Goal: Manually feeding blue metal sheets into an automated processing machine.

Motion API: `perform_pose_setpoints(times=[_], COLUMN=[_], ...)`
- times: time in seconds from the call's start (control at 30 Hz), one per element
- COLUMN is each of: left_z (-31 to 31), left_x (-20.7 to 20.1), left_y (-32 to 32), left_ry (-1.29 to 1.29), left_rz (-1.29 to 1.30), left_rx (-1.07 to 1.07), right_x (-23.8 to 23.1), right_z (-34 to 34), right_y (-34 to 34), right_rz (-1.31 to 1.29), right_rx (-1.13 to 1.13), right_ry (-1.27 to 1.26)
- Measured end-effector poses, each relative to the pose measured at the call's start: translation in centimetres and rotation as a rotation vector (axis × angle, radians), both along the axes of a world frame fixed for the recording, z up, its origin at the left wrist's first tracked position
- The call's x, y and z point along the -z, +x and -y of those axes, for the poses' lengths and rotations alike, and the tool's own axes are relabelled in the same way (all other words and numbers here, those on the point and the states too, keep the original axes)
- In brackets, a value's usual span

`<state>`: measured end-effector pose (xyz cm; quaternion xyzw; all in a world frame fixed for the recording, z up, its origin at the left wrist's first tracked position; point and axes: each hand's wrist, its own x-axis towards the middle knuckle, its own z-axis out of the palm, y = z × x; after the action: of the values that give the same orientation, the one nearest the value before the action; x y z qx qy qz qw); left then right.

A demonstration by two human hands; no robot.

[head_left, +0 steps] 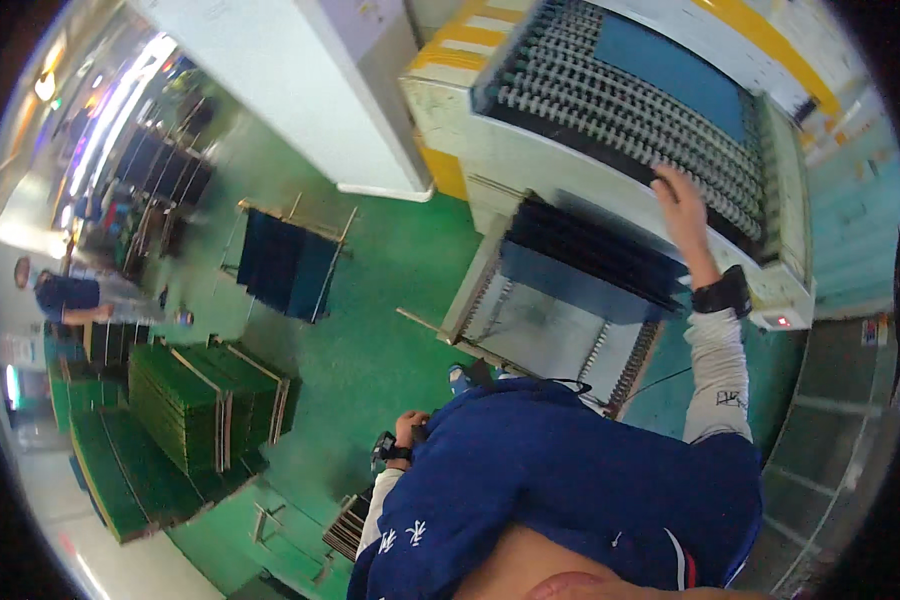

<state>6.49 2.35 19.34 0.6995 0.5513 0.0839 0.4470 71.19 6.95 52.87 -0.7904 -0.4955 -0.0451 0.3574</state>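
My right hand [682, 212] reaches forward at the near edge of a roller conveyor [610, 105], its fingers apart and nothing visible in them. On the rollers, toward the far side, lies a flat blue panel [665, 70]. Below the conveyor's edge, a slotted rack [535, 322] holds several dark blue panels [585, 250] on edge, leaning in a row. My left hand [408, 428] hangs low beside my blue shirt, nearest to the shirt's hem. Its fingers are partly hidden, so their shape is unclear.
Left of the rack stands a frame cart [288, 262] with dark panels. Tall stacks of green-edged boards [185, 405] fill the lower left. A white pillar [305, 95] rises beside the conveyor. Another person [70, 295] is at the far left.
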Motion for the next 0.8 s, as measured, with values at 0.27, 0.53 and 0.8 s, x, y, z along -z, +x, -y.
perform_pose_setpoints(times=[0.27, 0.53, 0.8], left_z=[-0.2, 0.4, -0.4], left_x=[4.9, 8.0, 0.1], left_y=[-3.7, -6.7, -5.0], left_ry=[-0.158, 0.245, -0.364], left_rz=[-0.053, -0.318, 0.161], left_rx=[0.163, 0.470, -0.131], right_x=[5.5, 8.8, 9.3], right_z=[6.0, 7.7, 8.2], right_y=[-11.2, -16.2, -19.8], right_rz=[-0.120, 0.002, 0.116], right_rx=[-0.167, -0.093, -0.090], right_ry=[-0.067, -0.335, -0.281])
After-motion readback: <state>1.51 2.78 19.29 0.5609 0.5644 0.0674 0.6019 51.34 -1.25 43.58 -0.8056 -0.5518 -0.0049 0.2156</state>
